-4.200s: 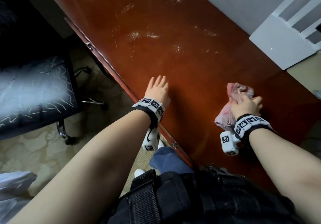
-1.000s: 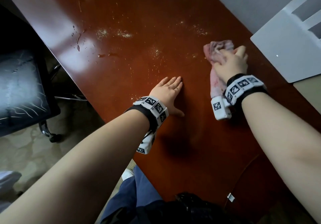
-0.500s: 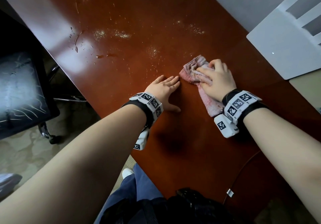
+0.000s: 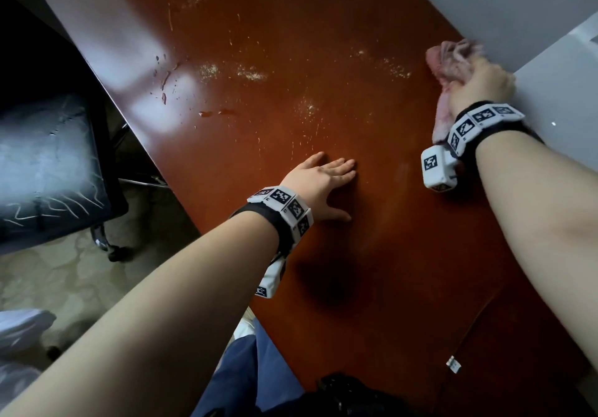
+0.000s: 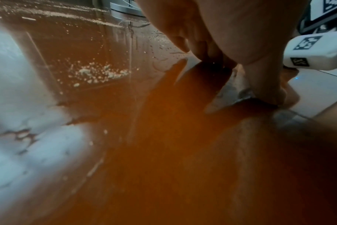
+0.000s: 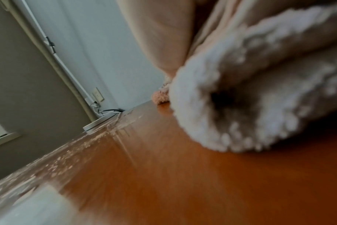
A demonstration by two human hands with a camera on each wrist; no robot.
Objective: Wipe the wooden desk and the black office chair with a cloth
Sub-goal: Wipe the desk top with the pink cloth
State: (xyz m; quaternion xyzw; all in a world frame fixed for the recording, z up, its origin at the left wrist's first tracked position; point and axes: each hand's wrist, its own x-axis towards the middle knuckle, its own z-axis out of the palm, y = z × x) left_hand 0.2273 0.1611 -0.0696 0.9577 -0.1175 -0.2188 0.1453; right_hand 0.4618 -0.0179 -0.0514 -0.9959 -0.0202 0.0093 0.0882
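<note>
Both hands work the wooden desk point(image 4: 291, 60): from overhead, my right hand point(image 4: 482, 85), bunched around the pink cloth point(image 4: 453, 57), has swung from mid-desk out to the desk's far edge, while my left hand point(image 4: 318, 187) stays flat, bracing. Left wrist view: crumbs point(image 5: 98, 73) remain beyond my fingers point(image 5: 206, 50), so the desk is unfinished. Right wrist view: the cloth point(image 6: 260, 99) touches wood, and I judge the black office chair point(image 4: 48, 170) untouched.

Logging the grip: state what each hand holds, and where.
Right hand grips the bunched cloth around its middle. Left hand holds nothing, flat on the desk.
</note>
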